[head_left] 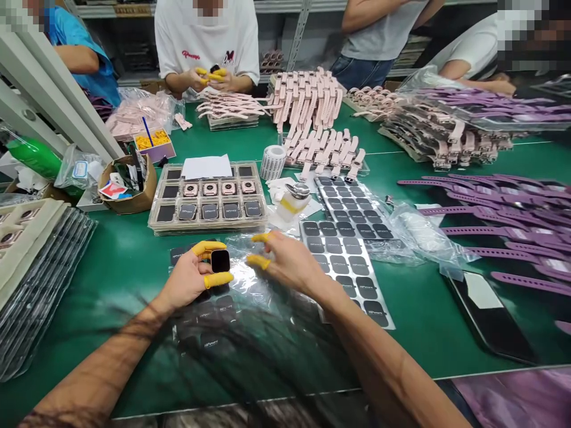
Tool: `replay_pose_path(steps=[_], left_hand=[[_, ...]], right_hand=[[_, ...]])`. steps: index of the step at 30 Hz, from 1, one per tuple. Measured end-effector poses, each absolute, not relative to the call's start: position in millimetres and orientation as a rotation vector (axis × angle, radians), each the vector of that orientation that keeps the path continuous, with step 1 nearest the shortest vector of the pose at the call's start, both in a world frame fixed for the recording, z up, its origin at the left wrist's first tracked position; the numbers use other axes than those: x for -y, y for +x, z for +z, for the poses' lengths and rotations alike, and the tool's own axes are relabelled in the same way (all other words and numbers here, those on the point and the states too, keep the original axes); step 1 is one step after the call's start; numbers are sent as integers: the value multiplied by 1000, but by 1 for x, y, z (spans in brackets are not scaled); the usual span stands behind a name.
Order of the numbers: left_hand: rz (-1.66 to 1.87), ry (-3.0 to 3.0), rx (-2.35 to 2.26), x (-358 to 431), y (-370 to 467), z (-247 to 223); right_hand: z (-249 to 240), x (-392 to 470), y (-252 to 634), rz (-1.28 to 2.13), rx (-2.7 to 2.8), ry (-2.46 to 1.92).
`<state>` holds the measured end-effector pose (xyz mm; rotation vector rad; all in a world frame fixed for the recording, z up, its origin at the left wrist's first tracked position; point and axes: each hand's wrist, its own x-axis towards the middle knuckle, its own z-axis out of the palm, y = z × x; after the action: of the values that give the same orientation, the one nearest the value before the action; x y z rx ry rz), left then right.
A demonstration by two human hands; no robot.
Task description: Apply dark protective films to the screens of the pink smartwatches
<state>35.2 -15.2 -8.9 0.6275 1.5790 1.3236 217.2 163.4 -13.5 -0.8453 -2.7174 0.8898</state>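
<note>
My left hand (pixel 184 280), with yellow finger cots on its fingertips, grips a small square watch case (pixel 220 261) by its edges, dark screen facing up. To its right, my right hand (pixel 291 261) is raised over the table with nothing visible in it. Its yellow-capped thumb and finger are spread apart, a little blurred. Beneath both hands lie clear plastic film (pixel 254 285) and loose black square stickers (pixel 225 307). A sheet of black square stickers (pixel 332 245) lies beside my right hand. Beyond them is a plastic tray (pixel 209 227) holding watch cases and black squares.
A clear bottle with a metal cap (pixel 292 205) and a label roll (pixel 273 163) stand behind my right hand. Stacked trays (pixel 49 273) are at left, near a cardboard box (pixel 129 199). Purple straps (pixel 504 223) and a phone (pixel 488 315) lie right. Co-workers are across the table.
</note>
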Motion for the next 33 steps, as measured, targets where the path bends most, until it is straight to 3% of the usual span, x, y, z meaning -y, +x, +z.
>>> replay_pose_path(steps=[5,7,12,15,25,31,33], left_hand=[[1406,692,-1620,13,39,-18],[1398,681,-1594,12,41,-21],[1343,731,-1587,12,41,-27],[1320,773,-1554,12,40,-31],[1316,782,-1470,10,42,-34],[1473,713,-1524,4,43,-39],[1504,711,-1555,3,41,-43]], right_hand=[[-19,-187,228,372,2638,-1049],[-21,-193,231,395,2659,-950],[-21,-168,214,859,2402,-342],[-27,-142,194,776,2367,-87],[-41,-140,186,703,2307,-132],[-38,-135,213,325,2384,-453],[-33,-123,221,506,2448,-264]])
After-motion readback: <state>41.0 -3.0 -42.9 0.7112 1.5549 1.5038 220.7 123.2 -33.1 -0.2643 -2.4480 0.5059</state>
